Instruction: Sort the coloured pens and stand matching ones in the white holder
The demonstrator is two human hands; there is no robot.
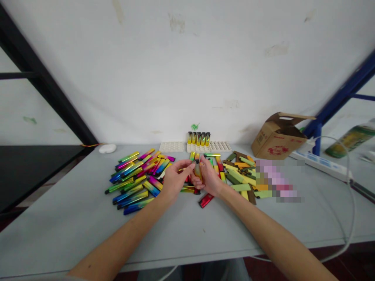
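Both hands meet over the middle of the table. My right hand [207, 176] is closed round a yellowish lighter [198, 170] held upright. The fingertips of my left hand [175, 177] are pinched together at the lighter's upper left side; whether they grip it is too small to tell. Under and around the hands lie more lighters, with a red lighter [206, 200] just below my right hand. Behind them, several yellow lighters [199, 139] with black tops stand upright in the middle one of the white perforated trays [172, 147].
Colourful metallic lighters [135, 191] are heaped on the left, green, yellow and brown ones [238, 176] on the right. Farther right are an open cardboard box [278, 136], a power strip [325, 164], a looping white cable [354, 203] and a bottle [350, 140]. A white case [107, 148] lies back left.
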